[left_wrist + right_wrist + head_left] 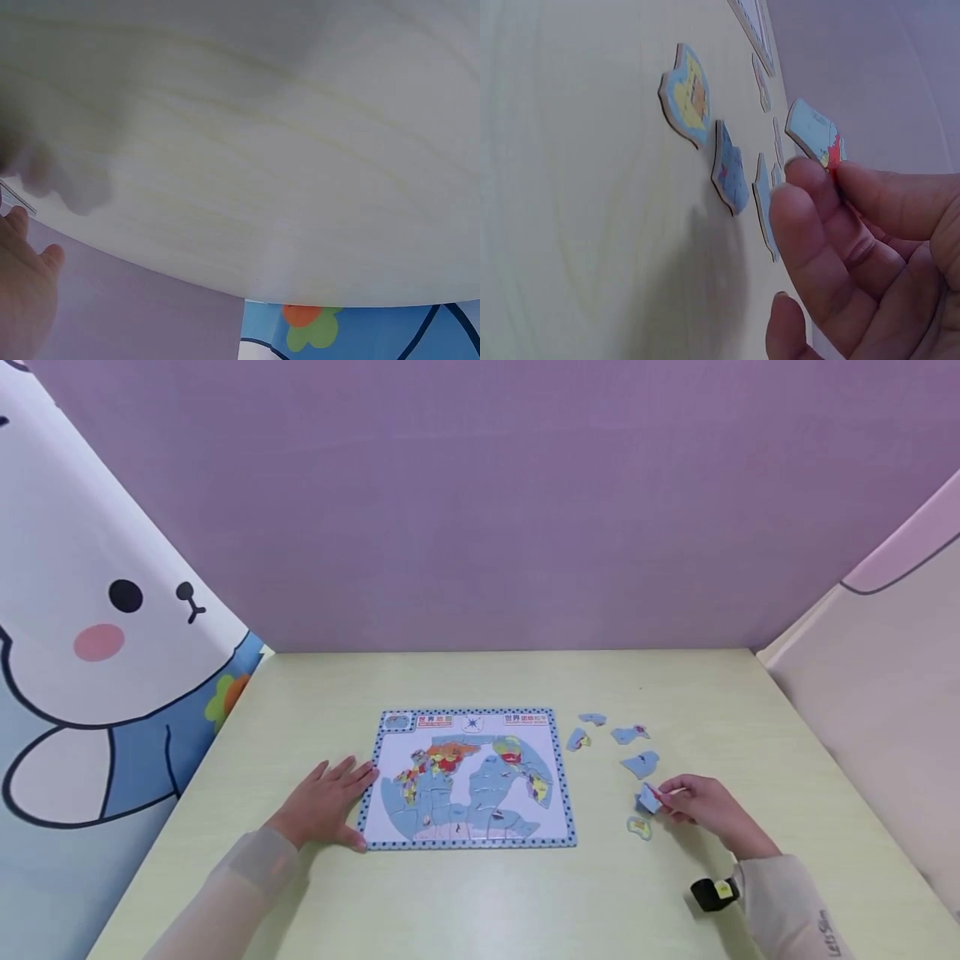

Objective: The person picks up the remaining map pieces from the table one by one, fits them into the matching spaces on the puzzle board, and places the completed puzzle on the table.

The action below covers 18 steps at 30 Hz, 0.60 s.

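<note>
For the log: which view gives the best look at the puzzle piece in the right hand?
The right wrist view: the puzzle piece appears large there, pinched in the right hand, with its blue face and red patch plain. The head view shows it much smaller; the left wrist view misses it entirely.

The puzzle board (401,752) is lying on the table (480,902), the person's left hand (324,803) resting at its left edge. Loose pieces (641,765) are lying to its right; the right hand (701,806) is holding another piece (812,131), seemingly above one.
</note>
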Available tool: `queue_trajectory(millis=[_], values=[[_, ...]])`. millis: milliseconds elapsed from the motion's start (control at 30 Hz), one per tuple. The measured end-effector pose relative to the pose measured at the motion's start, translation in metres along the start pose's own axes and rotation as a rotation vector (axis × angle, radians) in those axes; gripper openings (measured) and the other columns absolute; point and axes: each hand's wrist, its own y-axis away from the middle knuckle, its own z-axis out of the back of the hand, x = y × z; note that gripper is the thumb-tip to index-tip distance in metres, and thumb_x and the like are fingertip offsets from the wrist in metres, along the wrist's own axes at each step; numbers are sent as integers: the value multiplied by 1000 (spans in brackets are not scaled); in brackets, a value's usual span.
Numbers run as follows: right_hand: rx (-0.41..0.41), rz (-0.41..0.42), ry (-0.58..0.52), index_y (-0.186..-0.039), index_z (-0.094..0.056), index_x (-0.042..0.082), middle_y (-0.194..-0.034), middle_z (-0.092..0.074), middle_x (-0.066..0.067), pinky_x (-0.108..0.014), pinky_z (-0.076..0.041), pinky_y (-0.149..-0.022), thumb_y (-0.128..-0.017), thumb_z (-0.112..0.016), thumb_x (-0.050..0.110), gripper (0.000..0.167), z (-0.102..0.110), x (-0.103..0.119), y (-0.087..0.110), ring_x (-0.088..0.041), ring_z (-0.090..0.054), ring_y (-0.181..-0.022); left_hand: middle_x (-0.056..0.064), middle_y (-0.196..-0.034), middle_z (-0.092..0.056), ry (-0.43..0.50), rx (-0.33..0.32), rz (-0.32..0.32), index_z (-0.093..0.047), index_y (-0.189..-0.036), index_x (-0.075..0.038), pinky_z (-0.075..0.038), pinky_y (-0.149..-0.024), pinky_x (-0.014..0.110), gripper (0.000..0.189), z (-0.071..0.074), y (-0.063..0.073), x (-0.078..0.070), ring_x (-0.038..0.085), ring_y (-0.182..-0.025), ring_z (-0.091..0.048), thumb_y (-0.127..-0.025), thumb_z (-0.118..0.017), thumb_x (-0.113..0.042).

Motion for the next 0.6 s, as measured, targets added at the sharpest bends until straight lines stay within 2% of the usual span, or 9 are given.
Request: queue_trajectory(millis=[600], values=[[28, 3, -12, -104, -58, -13, -83, -69, -9, -28, -54, -66, -95, -54, 4, 19, -11, 12, -5, -16, -64, -71, 12, -153, -34, 21, 6, 11, -34, -149, -9, -15, -109, 64, 114, -3, -1, 2, 41, -141, -21, -62, -69, -74]])
